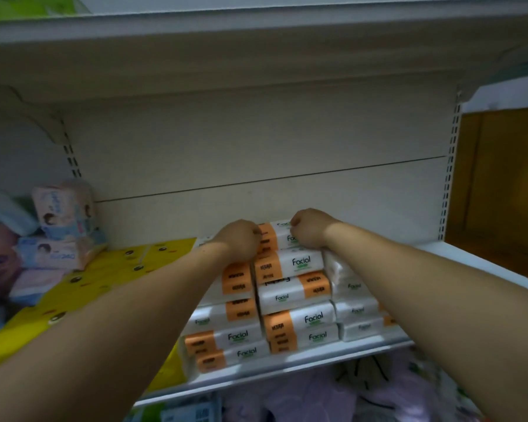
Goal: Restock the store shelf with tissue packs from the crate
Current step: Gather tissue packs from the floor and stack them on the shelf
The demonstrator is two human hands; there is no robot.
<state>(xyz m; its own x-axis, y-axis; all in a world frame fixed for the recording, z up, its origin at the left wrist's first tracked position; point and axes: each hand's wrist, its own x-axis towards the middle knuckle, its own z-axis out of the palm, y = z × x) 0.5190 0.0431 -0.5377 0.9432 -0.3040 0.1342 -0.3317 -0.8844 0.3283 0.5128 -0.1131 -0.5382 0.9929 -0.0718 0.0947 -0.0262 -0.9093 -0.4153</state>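
Your left hand [241, 239] and right hand [310, 228] are both reaching to the rear of the shelf [485, 263], fingers curled down over the top rear tissue pack [279, 237]. Each hand is closing on an end of that pack, gripping it from above; the fingertips themselves are hidden behind the knuckles. That pack is sitting atop the stacked Facial tissue packs [290, 295], which are lying in rows running from the back panel [256, 147] to the shelf's front lip. Right of the stack, the shelf is showing bare white surface out to the slotted upright [450, 166]. Left of the stack, yellow packs [83, 287] are touching it, with baby-wipe packs [58, 226] beyond. Above the stack, open room is extending to the upper shelf [256, 59].
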